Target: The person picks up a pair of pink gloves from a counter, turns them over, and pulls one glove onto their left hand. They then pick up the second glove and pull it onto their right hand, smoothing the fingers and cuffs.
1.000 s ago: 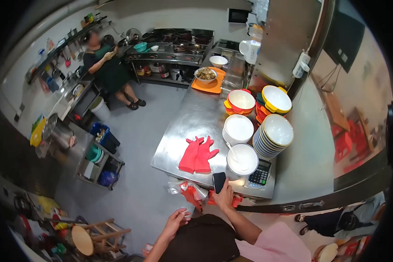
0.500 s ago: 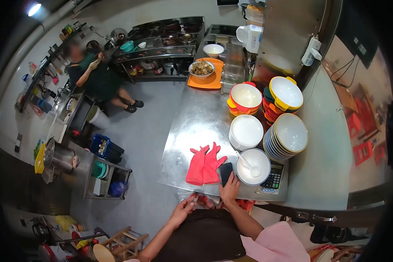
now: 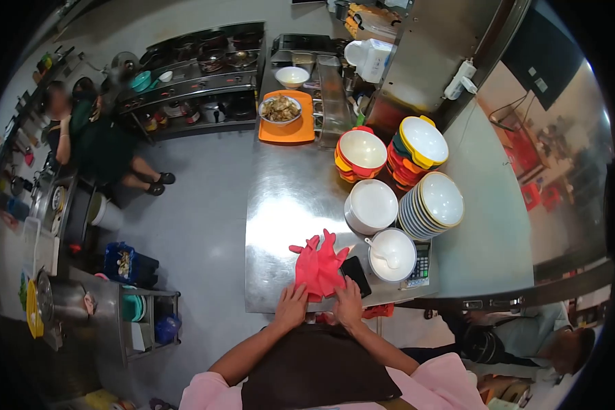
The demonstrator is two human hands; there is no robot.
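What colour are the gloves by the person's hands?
Red gloves, seen best in the head view.

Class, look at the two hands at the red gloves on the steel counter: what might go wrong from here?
1. The phone lies right beside the red gloves and the right hand, near the front edge of the counter; a tug on the gloves might knock it off.
2. The spoon pokes over the rim of its white bowl, so a passing arm could flip it out.
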